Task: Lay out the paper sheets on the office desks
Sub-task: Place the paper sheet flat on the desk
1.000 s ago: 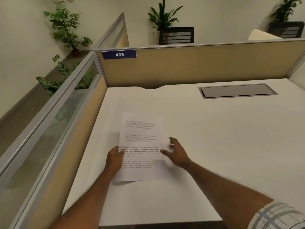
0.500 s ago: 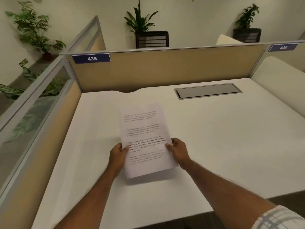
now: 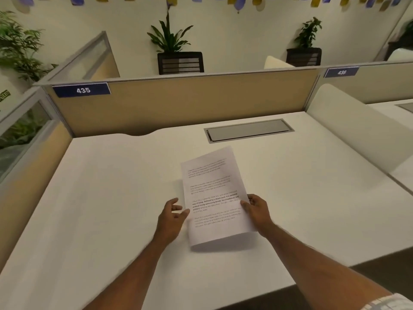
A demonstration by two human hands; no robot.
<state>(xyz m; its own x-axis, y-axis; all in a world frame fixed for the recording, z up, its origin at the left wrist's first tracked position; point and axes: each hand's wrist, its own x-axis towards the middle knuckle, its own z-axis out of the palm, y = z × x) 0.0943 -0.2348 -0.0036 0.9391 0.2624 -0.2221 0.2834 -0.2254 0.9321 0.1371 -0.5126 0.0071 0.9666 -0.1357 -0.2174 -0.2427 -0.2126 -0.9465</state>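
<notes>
White office desk (image 3: 111,198) filling the middle and lower frame, bare apart from one printed sheet. Tan cubicle partition (image 3: 190,101) across the back, with a blue number plate reading 435 (image 3: 81,90) at upper left. Second plate (image 3: 341,72) at upper right, digits blurred, above a neighbouring desk (image 3: 384,110) just visible at the right edge. Grey cable hatch (image 3: 249,130) set flush into the desktop near the partition. Potted plants (image 3: 176,52) along the far wall.

Paper sheet (image 3: 214,195) at centre frame, printed side up, tilted slightly clockwise, far end toward the hatch. Shadow under the near edge suggests that end is slightly raised off the desktop; hard to tell for sure.

Right hand (image 3: 257,209) at the sheet's right edge, thumb on top and fingers curled under, pinching the paper. Left hand (image 3: 173,214) at the left edge, fingers loosely spread, thumb tip touching or almost touching the margin, not clamped.

Likely step: setting this sheet down on desk 435. Next move calls for lowering the near edge flat, squaring it if wanted, then releasing the right pinch without dragging the paper.
</notes>
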